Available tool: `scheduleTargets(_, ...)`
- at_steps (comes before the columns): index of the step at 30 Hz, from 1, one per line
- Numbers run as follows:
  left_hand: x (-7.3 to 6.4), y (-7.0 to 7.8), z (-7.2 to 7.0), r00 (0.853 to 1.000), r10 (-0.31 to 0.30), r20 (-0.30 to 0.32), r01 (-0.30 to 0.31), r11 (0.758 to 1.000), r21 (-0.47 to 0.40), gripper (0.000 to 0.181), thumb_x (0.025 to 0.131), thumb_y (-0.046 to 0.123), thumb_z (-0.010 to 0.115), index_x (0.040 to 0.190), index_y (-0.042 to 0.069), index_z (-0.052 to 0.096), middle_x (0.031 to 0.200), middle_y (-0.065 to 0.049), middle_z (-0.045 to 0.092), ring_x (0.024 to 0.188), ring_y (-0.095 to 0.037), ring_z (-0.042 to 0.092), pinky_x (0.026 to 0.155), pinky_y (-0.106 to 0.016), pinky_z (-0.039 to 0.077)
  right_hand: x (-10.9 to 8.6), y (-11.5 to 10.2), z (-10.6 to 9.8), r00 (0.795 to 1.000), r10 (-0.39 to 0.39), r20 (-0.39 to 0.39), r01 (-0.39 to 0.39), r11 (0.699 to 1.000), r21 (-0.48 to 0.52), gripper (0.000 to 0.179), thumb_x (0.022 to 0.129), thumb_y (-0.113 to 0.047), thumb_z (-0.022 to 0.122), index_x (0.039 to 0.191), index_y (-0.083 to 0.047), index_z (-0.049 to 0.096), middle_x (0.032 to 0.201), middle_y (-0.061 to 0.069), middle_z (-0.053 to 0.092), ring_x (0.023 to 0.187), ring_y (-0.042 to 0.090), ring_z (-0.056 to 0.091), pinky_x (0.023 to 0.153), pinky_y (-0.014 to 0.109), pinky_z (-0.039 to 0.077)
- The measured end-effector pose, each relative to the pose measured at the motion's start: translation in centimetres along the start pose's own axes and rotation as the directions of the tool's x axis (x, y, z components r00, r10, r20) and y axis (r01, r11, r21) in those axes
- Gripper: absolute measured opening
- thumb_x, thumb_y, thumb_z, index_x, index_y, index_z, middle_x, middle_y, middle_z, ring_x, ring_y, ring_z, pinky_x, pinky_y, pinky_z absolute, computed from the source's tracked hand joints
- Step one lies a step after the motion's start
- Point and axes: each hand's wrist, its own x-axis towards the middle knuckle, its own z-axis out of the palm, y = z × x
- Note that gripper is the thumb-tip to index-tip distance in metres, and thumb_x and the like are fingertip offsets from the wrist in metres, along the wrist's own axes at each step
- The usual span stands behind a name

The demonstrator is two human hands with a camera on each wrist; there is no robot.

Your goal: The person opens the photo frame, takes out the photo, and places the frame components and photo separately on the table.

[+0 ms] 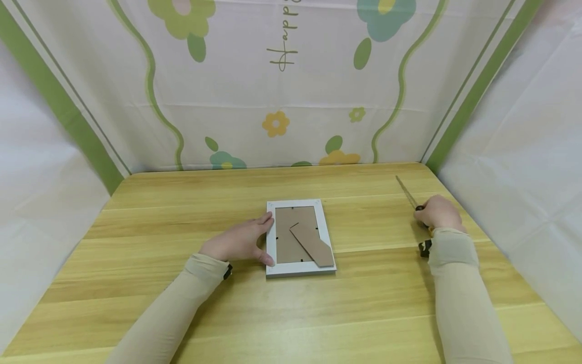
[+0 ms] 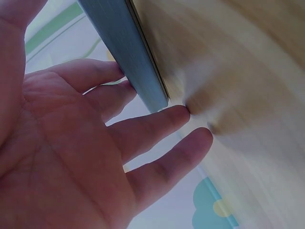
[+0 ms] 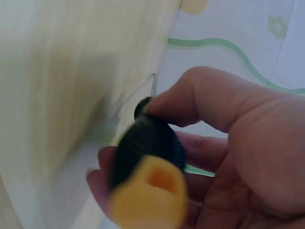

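Nearest first: your left hand [image 1: 241, 240] is spread pretty wide and isn't gripping anything, thumb at the near left corner of the frame [image 1: 285, 245], fingertips up against its left edge. The frame lies back up on the table [image 1: 364, 308], just to the right of that hand, long side running near to far, stand [image 1: 313, 247] slanting to the near right corner. Your right hand [image 1: 439, 212] is well off to the right and a touch farther, fingers curled round the screwdriver [image 3: 147, 160] by its handle. Thing to watch imo: the shaft [image 1: 406, 191] points far and a bit left, so from that grip the frame is left and slightly nearer, not in line with the tip. Flowery cloth [image 1: 318, 91] at the far side.
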Motion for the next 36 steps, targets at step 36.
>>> scheduleTargets(36, -0.2, 0.3, -0.2, 1.000, 0.030, 0.001, -0.030, 1.000, -0.006, 0.113, 0.075, 0.053, 0.079, 0.155, -0.002, 0.021, 0.163, -0.017, 0.013, 0.146, -0.034, 0.022, 0.116, -0.045, 0.024, -4.9, -9.4, -5.3, 0.857, -0.514, -0.025, 0.515, 0.857, 0.011, 0.025, 0.104, -0.017, 0.051, 0.119, -0.001, 0.065, 0.098, 0.008, 0.067, 0.084, 0.023, 0.058, 0.078, 0.044, 0.046)
